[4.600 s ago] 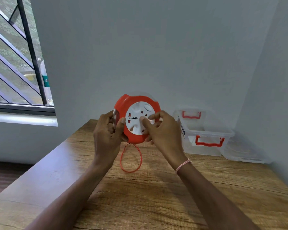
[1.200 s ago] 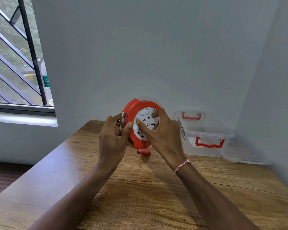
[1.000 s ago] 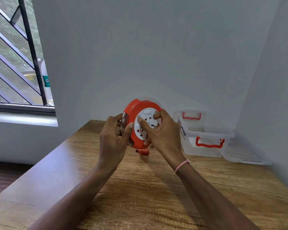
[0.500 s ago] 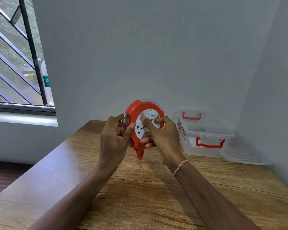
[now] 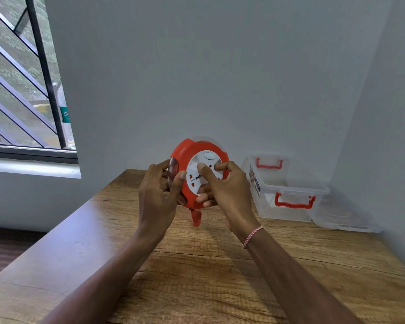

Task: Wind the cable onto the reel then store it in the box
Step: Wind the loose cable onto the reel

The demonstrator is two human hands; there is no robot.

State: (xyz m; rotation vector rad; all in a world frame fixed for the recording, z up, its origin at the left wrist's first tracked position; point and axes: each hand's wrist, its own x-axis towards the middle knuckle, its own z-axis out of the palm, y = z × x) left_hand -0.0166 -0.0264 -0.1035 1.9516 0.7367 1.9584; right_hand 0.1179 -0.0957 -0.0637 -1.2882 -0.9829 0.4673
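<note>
The wooden table (image 5: 197,265) runs from the bottom of the head view up to a grey back wall (image 5: 197,66). Its left edge slants from the lower left towards that wall, with floor below it. A second wall (image 5: 388,113) closes the right side, so the far right corner is boxed in. The broad near part of the tabletop, under the forearms, is open wood.

In the far right corner stands a clear plastic box (image 5: 267,206) with red handles, its top open. Its clear lid (image 5: 346,218) lies flat just beside it, against the right wall. The box is to the right of the hands and apart from them. On the left, a barred window (image 5: 21,90) sits above a sill, well away from the work.

The reel (image 5: 197,157) is held in the air above the far middle of the table, in front of the back wall and left of the box. It is a round orange drum with a white socket face turned to the camera. The left hand (image 5: 157,195) is curled round its left edge, thumb on the front rim. The right hand (image 5: 229,190) grips the right side, thumb and forefinger pressed on the white face and the other fingers curled under the lower edge. A red and white bracelet (image 5: 253,236) circles that wrist. A red plug (image 5: 196,217) hangs from the bottom of the reel, between the two wrists and above the wood.
</note>
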